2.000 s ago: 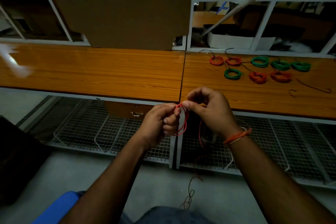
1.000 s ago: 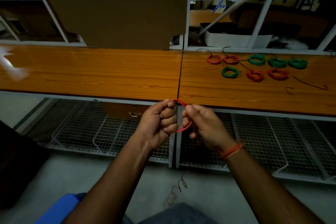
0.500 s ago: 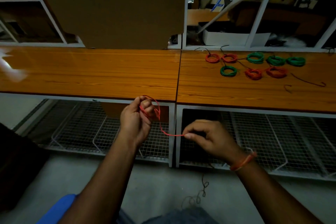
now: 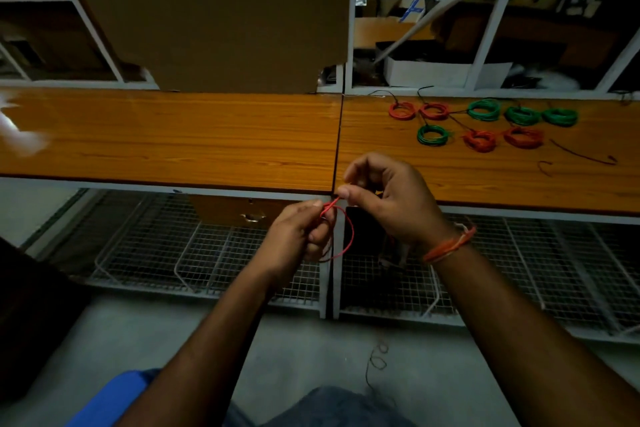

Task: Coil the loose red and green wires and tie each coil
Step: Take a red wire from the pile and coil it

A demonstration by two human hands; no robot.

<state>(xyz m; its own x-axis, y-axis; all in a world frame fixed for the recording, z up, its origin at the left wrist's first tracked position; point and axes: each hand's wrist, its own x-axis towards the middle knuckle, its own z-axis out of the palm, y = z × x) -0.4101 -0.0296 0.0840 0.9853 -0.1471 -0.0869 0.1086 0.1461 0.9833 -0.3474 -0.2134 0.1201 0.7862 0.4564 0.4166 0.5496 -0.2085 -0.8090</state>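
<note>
Presently both hands meet below the table (image 4: 166, 135) edge: left hand (image 4: 298, 236) grips the red wire (image 4: 348, 236) loops, right hand (image 4: 391, 198) pinches the strand at their top. Risk: slackened pinch lets loops spring open; trailing tail may snag.

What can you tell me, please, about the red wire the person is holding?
The red wire is thin and flexible, looking plastic-coated. It is partly wound into a small loose coil held below the table's front edge. The left hand grips the loops; the right hand pinches the strand at the coil's top. A loop bulges out rightward between both hands.
</note>
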